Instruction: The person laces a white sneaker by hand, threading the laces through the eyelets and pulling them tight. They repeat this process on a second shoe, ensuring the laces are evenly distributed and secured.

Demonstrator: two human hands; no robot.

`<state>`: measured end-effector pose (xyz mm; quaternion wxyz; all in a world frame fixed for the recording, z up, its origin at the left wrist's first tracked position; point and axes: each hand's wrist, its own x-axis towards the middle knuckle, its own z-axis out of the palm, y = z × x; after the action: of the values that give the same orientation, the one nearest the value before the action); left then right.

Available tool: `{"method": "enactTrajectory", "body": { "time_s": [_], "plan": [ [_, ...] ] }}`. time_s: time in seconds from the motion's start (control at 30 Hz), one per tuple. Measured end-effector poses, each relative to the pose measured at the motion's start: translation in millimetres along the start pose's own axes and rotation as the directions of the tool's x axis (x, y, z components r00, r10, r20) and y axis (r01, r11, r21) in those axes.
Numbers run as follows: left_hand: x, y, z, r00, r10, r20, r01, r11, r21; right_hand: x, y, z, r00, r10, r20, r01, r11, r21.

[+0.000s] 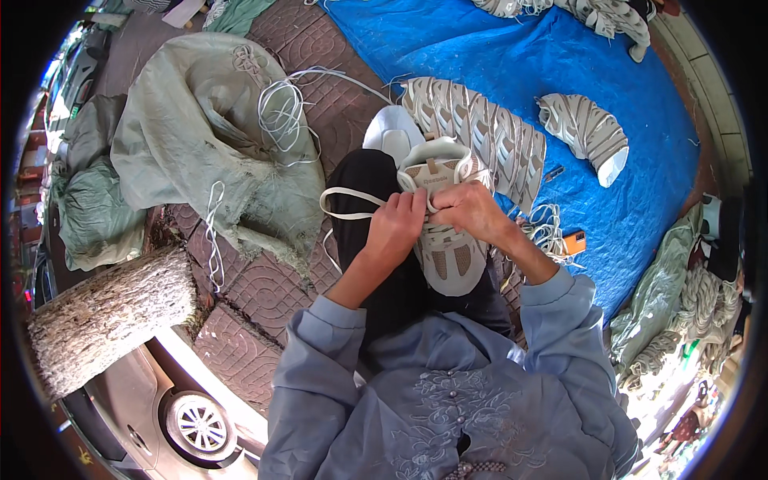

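The left hand [396,227] pinches a flat white lace [346,216] between its fingers, above a beige-and-white mesh sneaker [454,268] at the black-trousered knees [358,174]; the right hand [470,210], fingers curled, hides its grip: I cannot tell.

The left hand [398,222] pinches a looped, flat cream lace [352,192]; the right hand [470,210] touches a beige-and-white mesh sneaker [450,254].

Single fisheye view from wearer's head, facing down, near left hand [397,226] and right hand [474,211]
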<state>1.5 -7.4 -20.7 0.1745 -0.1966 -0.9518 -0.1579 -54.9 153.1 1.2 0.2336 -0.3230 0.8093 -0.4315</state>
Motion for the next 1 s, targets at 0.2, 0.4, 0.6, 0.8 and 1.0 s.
{"method": "enactTrajectory", "body": {
  "time_s": [0.2,0.4,0.6,0.8,1.0],
  "plan": [
    [17,0,-18,0.916,-0.069,0.395,0.017,0.991,0.134,-10,10,-10,0.992,0.067,-0.108,-0.022,0.93,0.366],
    [60,-18,-31,0.638,-0.183,0.748,0.493,0.843,-0.214,-19,21,-30,0.928,0.374,-0.007,-0.277,0.701,0.657],
    [39,-13,-4,0.821,-0.318,0.474,0.412,0.905,-0.104,-4,27,11,0.939,-0.206,-0.276,0.163,0.972,-0.17],
    [48,-2,-22,0.775,-0.218,0.593,0.145,0.975,0.17,-11,19,21,0.935,-0.275,-0.224,0.182,0.915,-0.36],
    [65,-19,-27,0.569,-0.095,0.817,0.048,0.995,0.083,-21,36,-6,0.853,-0.353,-0.385,0.355,0.932,-0.067]
  ]
}}
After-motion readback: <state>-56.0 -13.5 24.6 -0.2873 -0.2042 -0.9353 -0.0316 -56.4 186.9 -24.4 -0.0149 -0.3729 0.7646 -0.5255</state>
